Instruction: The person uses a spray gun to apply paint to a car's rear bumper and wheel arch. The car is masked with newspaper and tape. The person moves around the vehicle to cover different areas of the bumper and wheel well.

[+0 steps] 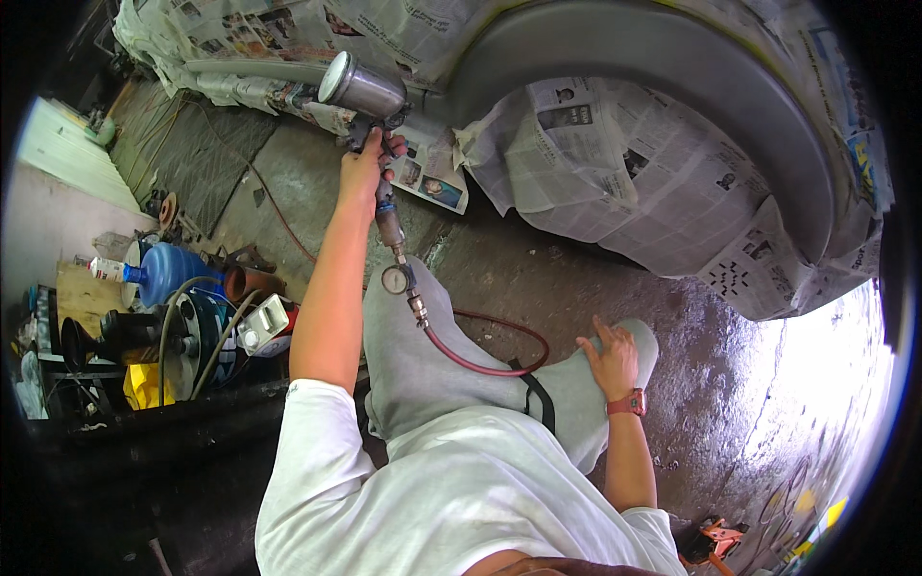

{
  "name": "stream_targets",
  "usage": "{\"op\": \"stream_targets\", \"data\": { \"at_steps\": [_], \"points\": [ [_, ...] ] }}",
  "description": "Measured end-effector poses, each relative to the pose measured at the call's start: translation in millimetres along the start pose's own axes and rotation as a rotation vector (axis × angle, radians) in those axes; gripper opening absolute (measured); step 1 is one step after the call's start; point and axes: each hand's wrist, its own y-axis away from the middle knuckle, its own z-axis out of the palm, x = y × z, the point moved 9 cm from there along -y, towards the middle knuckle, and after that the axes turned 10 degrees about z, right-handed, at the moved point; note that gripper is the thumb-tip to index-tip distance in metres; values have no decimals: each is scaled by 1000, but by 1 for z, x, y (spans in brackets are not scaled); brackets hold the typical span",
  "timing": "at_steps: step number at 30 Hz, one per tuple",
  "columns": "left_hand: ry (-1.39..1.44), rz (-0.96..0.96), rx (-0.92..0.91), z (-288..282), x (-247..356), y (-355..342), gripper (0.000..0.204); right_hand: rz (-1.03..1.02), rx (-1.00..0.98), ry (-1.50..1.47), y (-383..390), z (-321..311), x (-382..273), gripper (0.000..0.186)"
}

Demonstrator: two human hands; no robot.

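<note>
My left hand is closed round the grip of a spray gun, whose metal cup tilts up beside the masked car body. Below the grip hang an air fitting and a round pressure gauge. From there a dark red hose loops across my lap. My right hand, with a red watch above it, lies on my right knee with its fingers spread. Ahead of the gun curves a grey wheel arch, its opening covered with newspaper.
At the left, beside a dark ledge, stand a blue water bottle, cables and assorted tools. The concrete floor shines wet-looking at the right. An orange-and-black tool lies at the lower right. More newspaper covers the car panel.
</note>
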Motion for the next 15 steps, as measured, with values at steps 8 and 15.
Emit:
{"op": "stream_targets", "data": {
  "at_steps": [8,15],
  "points": [
    [11,205,-183,73,138,43,48,6,-10,-24,1,-1,4,63],
    [109,321,-440,120,210,75,54,-16,23,0,-1,5,5,64]
  ]
}}
